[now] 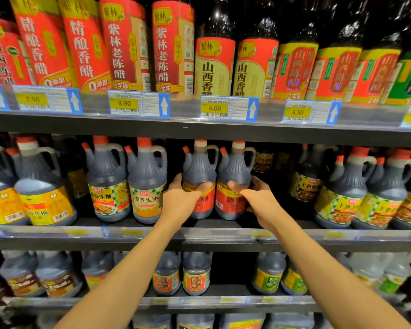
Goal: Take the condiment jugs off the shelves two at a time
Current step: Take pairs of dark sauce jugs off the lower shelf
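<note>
- Head view, grips: my left hand (180, 200) wraps the belly of the left red-label soy sauce jug (199, 179), thumb across the label and fingers round the far side. My right hand (254, 198) wraps the right red-label soy sauce jug (234, 184) the same way. Both grips are closed round their jugs.
- Head view, position of the pair: the two jugs stand upright, just beside each other, on the middle shelf (223, 236), between the yellow-label soy jug (147, 184) and a dark gap to the right. I cannot tell whether their bases have left the shelf.
- Head view, progress: I judge this pair grasped but not yet withdrawn. The gap suggests some stock is already off, though I cannot confirm it.
- Head view, remaining: many jugs stand along the middle shelf and on the lower shelf (199, 300). The vinegar bottles (214, 67) on the top shelf are untouched. Most of the task appears to lie ahead.
</note>
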`<state>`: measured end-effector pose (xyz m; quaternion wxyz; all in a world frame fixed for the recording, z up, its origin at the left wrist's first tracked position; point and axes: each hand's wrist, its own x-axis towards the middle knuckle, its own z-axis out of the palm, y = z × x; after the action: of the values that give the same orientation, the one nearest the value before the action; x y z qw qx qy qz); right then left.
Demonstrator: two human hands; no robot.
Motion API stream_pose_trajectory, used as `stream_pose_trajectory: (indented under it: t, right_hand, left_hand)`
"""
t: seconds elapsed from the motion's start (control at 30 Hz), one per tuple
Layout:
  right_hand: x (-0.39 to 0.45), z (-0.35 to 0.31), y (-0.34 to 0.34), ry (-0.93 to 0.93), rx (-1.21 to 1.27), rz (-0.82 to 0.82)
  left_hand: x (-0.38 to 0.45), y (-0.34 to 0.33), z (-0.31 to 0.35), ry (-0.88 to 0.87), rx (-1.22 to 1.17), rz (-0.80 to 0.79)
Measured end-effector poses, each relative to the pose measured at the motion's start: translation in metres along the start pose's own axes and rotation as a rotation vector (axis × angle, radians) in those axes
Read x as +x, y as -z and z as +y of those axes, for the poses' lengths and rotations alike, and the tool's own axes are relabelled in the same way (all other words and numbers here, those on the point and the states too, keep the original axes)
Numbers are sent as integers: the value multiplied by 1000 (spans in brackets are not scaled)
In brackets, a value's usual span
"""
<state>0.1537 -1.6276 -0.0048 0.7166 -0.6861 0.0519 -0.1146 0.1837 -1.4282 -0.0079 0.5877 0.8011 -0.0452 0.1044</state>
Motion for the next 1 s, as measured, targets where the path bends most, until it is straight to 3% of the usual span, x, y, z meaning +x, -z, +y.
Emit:
stream_pose_trajectory:
  t: [0.4, 1.0]
  right_hand:
    - [33, 5, -4, -15, -6, 3]
    - [68, 17, -8, -20, 46, -18]
  left_hand:
    - [27, -12, 5, 64, 86, 30]
    - [46, -26, -8, 52, -105, 140]
